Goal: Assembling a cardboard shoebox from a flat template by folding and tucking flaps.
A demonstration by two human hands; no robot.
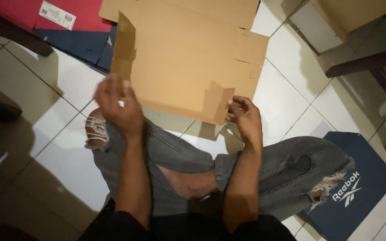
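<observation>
A flat sheet of brown cardboard [188, 67], matte, with cut slots and folded flaps, lies tilted over the glossy white floor tiles [63, 85] just beyond the person's crossed knees. The left hand [119, 109] grips the cardboard's near left flap, which stands upright. The right hand [245, 118] pinches its near right corner tab. Frayed grey jeans [273, 169] sit below the cardboard; a dark blue box [362, 192] rests right of it.

A white tiled floor [291, 96] carries everything. At the upper left of the frame a red box [27, 13] and a dark blue sheet [83, 44] lie on it; a dark blue box [360, 187] lies at lower right.
</observation>
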